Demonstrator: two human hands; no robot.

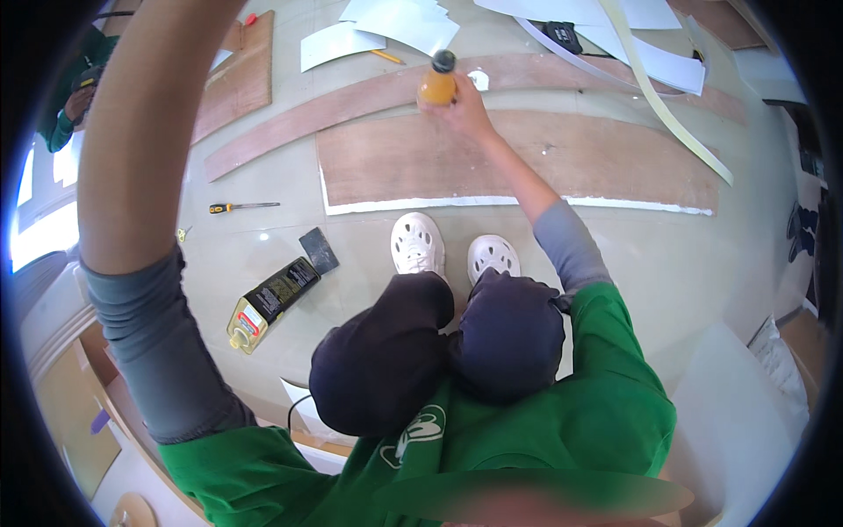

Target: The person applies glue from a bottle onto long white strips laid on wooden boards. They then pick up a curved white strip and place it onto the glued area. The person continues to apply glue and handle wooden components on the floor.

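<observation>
In my right hand [465,114] is a small bottle [436,88] of orange liquid with a dark cap. My fingers are wrapped round its side, and it is held over the far part of the work area, above the wooden boards. My left forearm [132,176] rises along the left side and leaves the picture at the top, so the left hand is out of sight. Below the bottle lie a wide brown board [518,167] with a white front edge and a long curved wooden strip [290,127].
Left of my shoes lie a screwdriver-like tool [244,207], a dark flat block [318,251] and a plastic bottle [272,303] on its side. White sheets [395,26], a pencil [387,57] and a pale curved strip [659,101] lie beyond. Another person's hand [79,104] shows far left.
</observation>
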